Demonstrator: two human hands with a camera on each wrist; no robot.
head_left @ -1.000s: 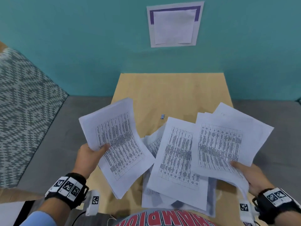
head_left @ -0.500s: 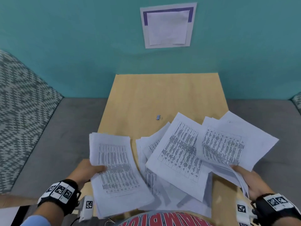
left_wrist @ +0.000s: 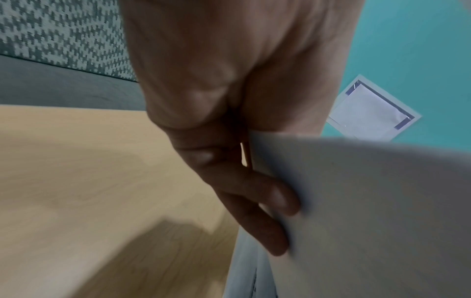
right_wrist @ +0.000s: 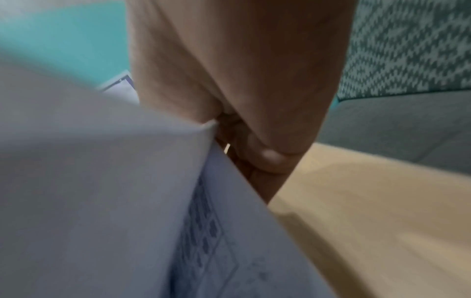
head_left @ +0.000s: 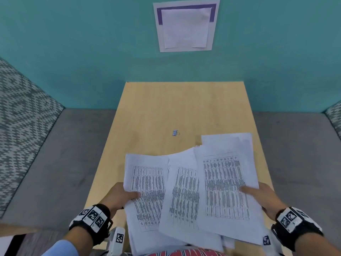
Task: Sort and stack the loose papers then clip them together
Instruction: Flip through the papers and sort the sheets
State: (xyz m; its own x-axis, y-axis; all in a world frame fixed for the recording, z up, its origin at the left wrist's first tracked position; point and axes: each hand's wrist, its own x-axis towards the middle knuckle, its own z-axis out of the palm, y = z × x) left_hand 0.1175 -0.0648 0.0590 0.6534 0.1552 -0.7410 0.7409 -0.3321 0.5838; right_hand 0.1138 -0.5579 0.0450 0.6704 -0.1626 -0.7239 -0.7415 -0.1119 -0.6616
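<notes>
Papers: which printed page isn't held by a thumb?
The middle page. The left hand thumbs the left page; the right hand thumbs the right page.

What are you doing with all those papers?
A person is gathering printed papers over a wooden table. The left hand grips one batch and the right hand grips another, with a loose sheet overlapping between them. They aren't squared up yet. A small binder clip lies untouched farther back.

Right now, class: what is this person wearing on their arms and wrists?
Each bare hand, left hand and right hand, has a black wrist strap carrying white blocks printed with black square-pattern tags. A white tagged camera unit hangs beneath the left wrist. A light blue sleeve covers the left forearm.
</notes>
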